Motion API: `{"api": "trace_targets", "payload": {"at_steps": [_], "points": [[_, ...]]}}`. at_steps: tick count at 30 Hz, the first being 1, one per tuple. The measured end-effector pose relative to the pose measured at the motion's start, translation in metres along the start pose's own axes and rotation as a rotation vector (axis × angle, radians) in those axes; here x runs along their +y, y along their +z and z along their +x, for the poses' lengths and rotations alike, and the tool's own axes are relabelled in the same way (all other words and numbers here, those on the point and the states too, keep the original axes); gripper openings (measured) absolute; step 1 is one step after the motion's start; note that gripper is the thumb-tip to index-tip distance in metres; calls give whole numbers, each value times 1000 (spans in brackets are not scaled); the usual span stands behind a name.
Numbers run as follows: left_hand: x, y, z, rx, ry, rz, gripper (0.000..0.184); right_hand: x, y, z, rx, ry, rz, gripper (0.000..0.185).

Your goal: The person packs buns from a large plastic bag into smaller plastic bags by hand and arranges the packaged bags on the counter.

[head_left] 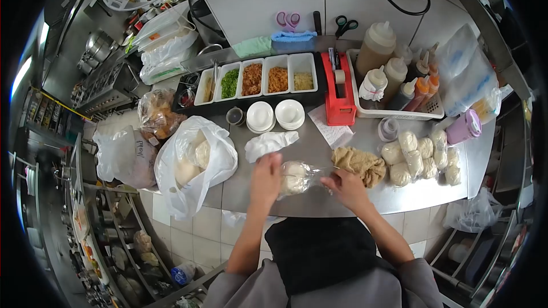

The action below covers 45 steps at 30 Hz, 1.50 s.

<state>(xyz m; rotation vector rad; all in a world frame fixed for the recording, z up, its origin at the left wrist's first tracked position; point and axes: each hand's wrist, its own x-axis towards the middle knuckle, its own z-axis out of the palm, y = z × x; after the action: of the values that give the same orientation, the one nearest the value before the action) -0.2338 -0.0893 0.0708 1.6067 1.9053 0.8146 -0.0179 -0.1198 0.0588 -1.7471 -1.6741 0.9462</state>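
Observation:
A clear plastic bag [295, 178] with pale, round, dough-like lumps in it lies at the front of the steel counter, between my hands. My right hand [345, 188] is closed at the bag's right end, pinching the stretched, twisted plastic. Along the bag's left side stands my left hand [266, 177], its fingers raised and blurred; whether they grip anything is unclear. Just behind that hand sits a crumpled white plastic bag or cloth [272, 146]. A tan cloth [359, 166] is bunched up beyond my right hand.
Several similar bagged portions [412, 157] are grouped at the right. A large white plastic bag [197, 162] with pale lumps stands left. Behind are stacked white bowls [290, 115], topping containers [253, 78], a red tape dispenser [341, 102] and a basket [394, 114] of squeeze bottles.

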Motion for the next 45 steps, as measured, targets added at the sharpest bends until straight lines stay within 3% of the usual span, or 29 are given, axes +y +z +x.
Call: {"api": "trace_targets", "payload": {"at_steps": [1, 5, 8, 11, 14, 15, 18, 19, 22, 25, 28, 31, 33, 35, 38, 39, 41, 44, 45], "points": [[-10, -5, -1, -141, -171, 55, 48, 6, 12, 6, -6, -18, -5, 30], [-19, 6, -11, -318, -265, 9, 68, 21, 22, 13, 51, -13, 139, 26], [-13, 1, -9, -363, -274, -52, 67, 23, 9, 5, 341, -375, 27, 15], [-20, 7, -18, -332, -211, -139, 63, 17, -14, 7, 527, -391, -549, 16], [-38, 22, -30, -279, -50, -261, 67, 57, -22, 18, 198, -181, -350, 18], [-33, 17, -34, -288, -8, -268, 69, 43, -31, 18, 173, -111, -116, 18], [-30, 19, -44, -272, 32, -362, 69, -13, -29, 11, 153, -183, 168, 19], [-30, 20, -46, -262, 32, -402, 67, -31, -13, 14, 142, -379, 70, 20], [-43, 19, -40, -611, -86, -176, 64, -47, 64, 27, 79, -791, -177, 20], [-55, 25, -35, -435, 68, -403, 61, -39, 78, 41, 68, -706, -144, 20], [-45, 32, -36, -339, -21, -347, 61, -28, 75, 54, 13, -420, -36, 18], [-34, 28, -37, -306, -46, -246, 63, 0, 77, 68, 137, -358, -64, 18], [-46, 30, -39, -303, 5, -382, 65, 28, 66, 63, 288, -473, -154, 16], [-50, 25, -42, -351, -16, -536, 66, 36, 27, 38, 294, -496, -355, 12], [-50, 14, -42, -411, -140, -656, 66, 30, -17, 13, 592, -263, -648, 10], [-45, 15, -39, -385, -194, -788, 63, 25, -21, 7, 520, -237, -536, 11], [-34, 6, -28, -436, -289, -553, 62, 14, -19, -1, 385, -186, -303, 13], [-19, 4, -14, -447, -317, -219, 65, 27, 12, -2, 90, 13, -466, 13], [-16, 7, -13, -438, -313, -115, 67, 28, 17, 0, 124, -29, -368, 14]]}}
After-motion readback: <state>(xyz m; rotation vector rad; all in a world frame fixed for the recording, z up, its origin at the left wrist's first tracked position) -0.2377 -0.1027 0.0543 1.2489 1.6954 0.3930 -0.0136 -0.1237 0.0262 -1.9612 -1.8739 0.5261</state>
